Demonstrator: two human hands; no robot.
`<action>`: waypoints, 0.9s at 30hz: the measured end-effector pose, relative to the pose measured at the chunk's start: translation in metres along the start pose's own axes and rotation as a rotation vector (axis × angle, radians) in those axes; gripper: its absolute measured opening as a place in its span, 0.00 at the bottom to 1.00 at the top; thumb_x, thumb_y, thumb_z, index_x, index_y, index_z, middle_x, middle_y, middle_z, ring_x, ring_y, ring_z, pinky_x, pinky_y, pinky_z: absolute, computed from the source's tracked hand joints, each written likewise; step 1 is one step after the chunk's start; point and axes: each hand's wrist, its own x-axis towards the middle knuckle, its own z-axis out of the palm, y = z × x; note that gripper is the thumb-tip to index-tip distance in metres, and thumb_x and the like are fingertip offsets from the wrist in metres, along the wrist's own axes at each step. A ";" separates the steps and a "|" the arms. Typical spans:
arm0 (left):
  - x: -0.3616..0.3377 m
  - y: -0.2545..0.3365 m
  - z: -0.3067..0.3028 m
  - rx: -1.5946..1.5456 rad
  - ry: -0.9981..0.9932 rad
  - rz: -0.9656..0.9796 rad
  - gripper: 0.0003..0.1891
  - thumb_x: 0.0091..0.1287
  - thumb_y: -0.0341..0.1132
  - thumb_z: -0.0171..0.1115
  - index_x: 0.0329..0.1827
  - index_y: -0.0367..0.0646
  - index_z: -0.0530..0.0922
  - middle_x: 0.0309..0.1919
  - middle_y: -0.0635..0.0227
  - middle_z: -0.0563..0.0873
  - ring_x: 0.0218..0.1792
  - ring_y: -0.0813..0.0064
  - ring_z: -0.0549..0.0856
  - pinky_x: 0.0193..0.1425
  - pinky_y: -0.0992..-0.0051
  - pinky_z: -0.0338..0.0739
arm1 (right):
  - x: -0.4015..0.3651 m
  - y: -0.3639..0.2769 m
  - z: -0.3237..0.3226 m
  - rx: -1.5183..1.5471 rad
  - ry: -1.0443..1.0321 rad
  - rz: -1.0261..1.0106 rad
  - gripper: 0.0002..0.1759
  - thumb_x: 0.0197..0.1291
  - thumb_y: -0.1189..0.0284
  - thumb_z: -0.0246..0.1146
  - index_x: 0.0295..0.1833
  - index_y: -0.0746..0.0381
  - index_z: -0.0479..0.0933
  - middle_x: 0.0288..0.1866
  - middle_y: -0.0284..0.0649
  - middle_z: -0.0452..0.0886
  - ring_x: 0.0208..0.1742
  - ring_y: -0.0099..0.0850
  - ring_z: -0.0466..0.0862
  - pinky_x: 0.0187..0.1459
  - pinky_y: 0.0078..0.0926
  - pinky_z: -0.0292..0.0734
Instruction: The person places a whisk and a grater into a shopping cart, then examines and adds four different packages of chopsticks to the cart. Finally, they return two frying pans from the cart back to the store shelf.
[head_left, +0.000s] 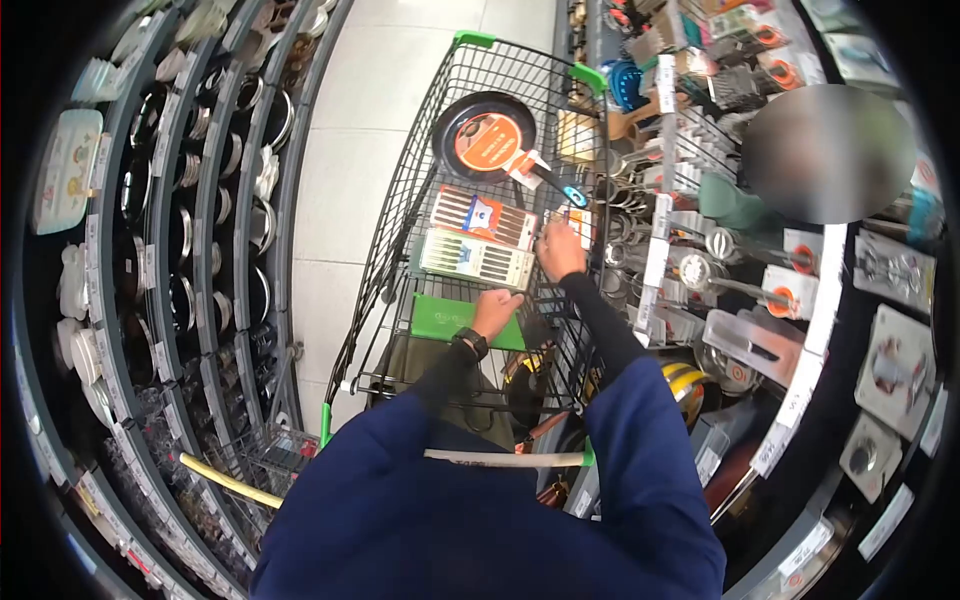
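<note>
My left hand (494,316), with a dark watch at the wrist, has its fingers curled at the lower edge of a pale flat pack (476,258) showing a row of dark sticks. My right hand (562,252) is closed at a small orange-and-white package (574,226) by the cart's right side; its fingertips are partly hidden. A similar orange flat pack (484,217) lies just beyond the pale one. Farther forward rests a black frying pan (440,137) with an orange label, its handle pointing towards my right hand. A green flat item (440,318) is below my left hand.
The wire shopping cart (400,200) has green corners and a handlebar (500,460) close to my body. Shelves of pans and lids (190,240) line the left. Hanging kitchen utensils (735,205) crowd the right. Another cart's yellow handle (232,482) is at lower left.
</note>
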 end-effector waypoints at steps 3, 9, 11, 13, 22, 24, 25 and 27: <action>-0.001 0.010 -0.003 -0.096 0.002 -0.082 0.25 0.66 0.38 0.67 0.15 0.46 0.60 0.15 0.84 0.61 0.21 0.88 0.59 0.23 0.75 0.54 | 0.060 0.032 0.005 -0.217 0.169 0.036 0.16 0.48 0.74 0.66 0.45 0.62 0.74 0.43 0.47 0.76 0.48 0.48 0.77 0.50 0.46 0.73; -0.011 0.034 0.002 -0.149 -0.046 -0.132 0.25 0.68 0.36 0.63 0.16 0.39 0.61 0.14 0.76 0.59 0.21 0.86 0.59 0.23 0.71 0.53 | 0.111 0.062 0.034 -0.331 -0.097 0.079 0.19 0.46 0.75 0.69 0.46 0.60 0.72 0.44 0.45 0.82 0.48 0.45 0.82 0.51 0.42 0.75; -0.014 0.044 0.004 -0.176 -0.063 -0.155 0.25 0.68 0.37 0.64 0.16 0.43 0.59 0.15 0.80 0.59 0.21 0.87 0.58 0.24 0.72 0.52 | 0.120 0.084 0.059 -0.345 -0.095 0.087 0.18 0.46 0.74 0.69 0.45 0.61 0.73 0.41 0.46 0.83 0.45 0.46 0.84 0.48 0.42 0.77; -0.014 0.045 0.006 -0.208 -0.081 -0.174 0.26 0.68 0.36 0.64 0.15 0.47 0.57 0.16 0.84 0.58 0.22 0.88 0.56 0.24 0.74 0.51 | 0.132 0.084 0.058 -0.303 -0.163 0.158 0.18 0.47 0.69 0.69 0.43 0.64 0.75 0.36 0.51 0.85 0.40 0.47 0.87 0.39 0.43 0.82; -0.024 0.024 0.012 -0.126 -0.174 -0.193 0.21 0.68 0.37 0.65 0.20 0.46 0.64 0.17 0.79 0.67 0.19 0.88 0.66 0.22 0.77 0.60 | 0.151 0.024 0.014 0.757 -0.792 0.333 0.20 0.60 0.63 0.69 0.39 0.73 0.79 0.20 0.33 0.76 0.16 0.19 0.74 0.18 0.22 0.70; -0.022 0.033 0.008 -0.248 -0.206 -0.307 0.17 0.69 0.37 0.65 0.24 0.45 0.68 0.19 0.77 0.73 0.19 0.87 0.72 0.22 0.80 0.66 | 0.132 0.024 0.032 0.816 -0.712 0.369 0.19 0.60 0.63 0.69 0.38 0.72 0.79 0.20 0.33 0.76 0.15 0.20 0.72 0.18 0.22 0.69; -0.021 0.031 0.002 -0.267 -0.198 -0.380 0.13 0.69 0.38 0.64 0.30 0.45 0.70 0.24 0.74 0.77 0.21 0.84 0.76 0.23 0.81 0.70 | 0.115 0.015 0.021 0.811 -0.644 0.378 0.19 0.56 0.61 0.69 0.31 0.69 0.80 0.21 0.37 0.80 0.17 0.23 0.76 0.21 0.27 0.71; -0.017 0.025 -0.016 -0.272 -0.195 -0.463 0.09 0.70 0.39 0.62 0.40 0.45 0.74 0.33 0.69 0.82 0.24 0.79 0.81 0.26 0.79 0.76 | 0.066 -0.004 0.000 0.985 -0.568 0.472 0.13 0.59 0.65 0.69 0.40 0.65 0.79 0.22 0.32 0.77 0.17 0.21 0.75 0.18 0.23 0.69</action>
